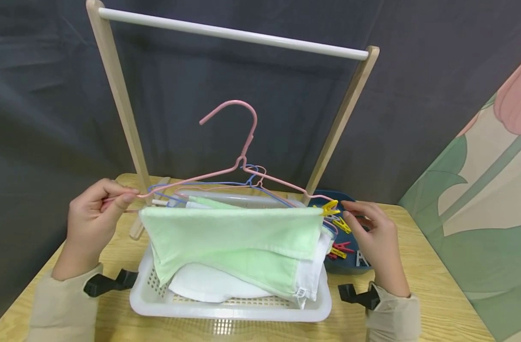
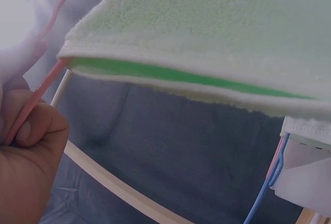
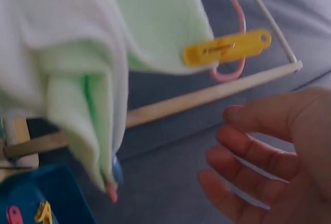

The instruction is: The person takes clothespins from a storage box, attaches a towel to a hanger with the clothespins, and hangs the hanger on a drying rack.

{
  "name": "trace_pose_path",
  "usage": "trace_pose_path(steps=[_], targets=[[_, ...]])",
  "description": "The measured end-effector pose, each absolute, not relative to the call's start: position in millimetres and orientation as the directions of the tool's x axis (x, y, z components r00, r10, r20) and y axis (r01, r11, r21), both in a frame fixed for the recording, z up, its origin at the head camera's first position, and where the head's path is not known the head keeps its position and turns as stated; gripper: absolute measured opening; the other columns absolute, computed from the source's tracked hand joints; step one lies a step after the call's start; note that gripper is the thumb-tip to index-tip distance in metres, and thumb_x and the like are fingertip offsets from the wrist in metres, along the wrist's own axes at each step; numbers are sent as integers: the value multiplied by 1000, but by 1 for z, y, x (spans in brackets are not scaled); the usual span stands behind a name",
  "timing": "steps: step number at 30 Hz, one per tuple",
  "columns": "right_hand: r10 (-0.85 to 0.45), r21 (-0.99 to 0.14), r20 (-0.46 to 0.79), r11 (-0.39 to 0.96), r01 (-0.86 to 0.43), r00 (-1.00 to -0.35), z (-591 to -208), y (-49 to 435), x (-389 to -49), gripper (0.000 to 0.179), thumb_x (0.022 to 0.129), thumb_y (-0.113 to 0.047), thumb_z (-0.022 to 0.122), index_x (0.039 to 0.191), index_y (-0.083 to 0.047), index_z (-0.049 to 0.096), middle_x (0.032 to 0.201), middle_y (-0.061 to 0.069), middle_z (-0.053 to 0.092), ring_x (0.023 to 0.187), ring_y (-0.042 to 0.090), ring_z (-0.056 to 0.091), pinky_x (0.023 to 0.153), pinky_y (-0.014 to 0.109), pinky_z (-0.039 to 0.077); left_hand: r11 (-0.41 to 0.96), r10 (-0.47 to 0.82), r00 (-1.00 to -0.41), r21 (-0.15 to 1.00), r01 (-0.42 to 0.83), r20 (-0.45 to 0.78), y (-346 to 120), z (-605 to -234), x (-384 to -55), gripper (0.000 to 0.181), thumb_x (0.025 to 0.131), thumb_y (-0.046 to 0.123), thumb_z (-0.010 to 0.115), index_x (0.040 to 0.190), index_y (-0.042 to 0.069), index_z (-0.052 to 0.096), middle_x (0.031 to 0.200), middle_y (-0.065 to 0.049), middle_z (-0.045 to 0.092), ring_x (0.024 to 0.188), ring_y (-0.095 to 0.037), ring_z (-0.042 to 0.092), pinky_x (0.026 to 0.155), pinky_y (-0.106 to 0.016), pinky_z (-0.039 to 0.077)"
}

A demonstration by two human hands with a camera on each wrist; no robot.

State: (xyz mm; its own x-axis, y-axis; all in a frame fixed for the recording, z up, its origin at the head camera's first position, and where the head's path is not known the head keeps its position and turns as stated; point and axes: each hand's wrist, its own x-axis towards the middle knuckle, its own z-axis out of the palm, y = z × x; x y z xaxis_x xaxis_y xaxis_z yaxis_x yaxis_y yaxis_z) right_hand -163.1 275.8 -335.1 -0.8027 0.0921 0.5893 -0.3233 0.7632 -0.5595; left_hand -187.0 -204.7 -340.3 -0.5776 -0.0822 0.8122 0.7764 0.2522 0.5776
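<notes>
The pale green towel (image 1: 239,230) hangs over the lower bar of my pink hanger (image 1: 205,176), above the white basket (image 1: 230,312), with a yellow clip (image 1: 330,209) pinching its right corner. My left hand (image 1: 91,213) grips the hanger's left end. My right hand (image 1: 376,228) holds nothing, fingers loosely bent just beside the clip. Beyond it sits a blue tub (image 1: 350,270) of clips; behind the hanger stands the wooden rack (image 1: 120,90).
</notes>
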Motion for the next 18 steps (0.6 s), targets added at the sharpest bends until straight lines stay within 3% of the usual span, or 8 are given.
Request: trace_pose_path(steps=[5,7,12,18], targets=[[95,-547,519,801,-244,-849,-339,286,-169,23,98,-2,65,120,1,71,113,18,65,98,24,60,78,1,39,237,-83,-575,576,782,814,-205,-339,-187,24,89,2,74,89,-19,62,82,12,67,59,-8,32,52,-20,26],[95,-539,478,816,-207,-873,-342,289,-172,24,97,-2,66,120,2,70,111,20,65,97,30,60,78,8,44,237,-82,-572,573,784,816,-205,-338,-187,25,89,2,74,88,-19,62,79,11,66,59,-7,31,53,-18,27],[73,-518,335,847,-119,-939,-350,295,-179,25,96,-1,66,121,4,69,109,23,65,90,32,61,75,34,55,257,-85,-588,588,767,805,-205,-338,-188,16,89,-5,72,89,-19,63,72,8,60,58,-8,32,53,-18,28],[11,-484,225,869,-102,-974,-360,301,-188,19,94,1,67,111,4,72,96,18,66,76,25,52,58,27,45,234,-84,-607,608,759,790,-207,-339,-190,17,90,-4,72,90,-18,64,74,8,63,57,-8,32,52,-17,30]])
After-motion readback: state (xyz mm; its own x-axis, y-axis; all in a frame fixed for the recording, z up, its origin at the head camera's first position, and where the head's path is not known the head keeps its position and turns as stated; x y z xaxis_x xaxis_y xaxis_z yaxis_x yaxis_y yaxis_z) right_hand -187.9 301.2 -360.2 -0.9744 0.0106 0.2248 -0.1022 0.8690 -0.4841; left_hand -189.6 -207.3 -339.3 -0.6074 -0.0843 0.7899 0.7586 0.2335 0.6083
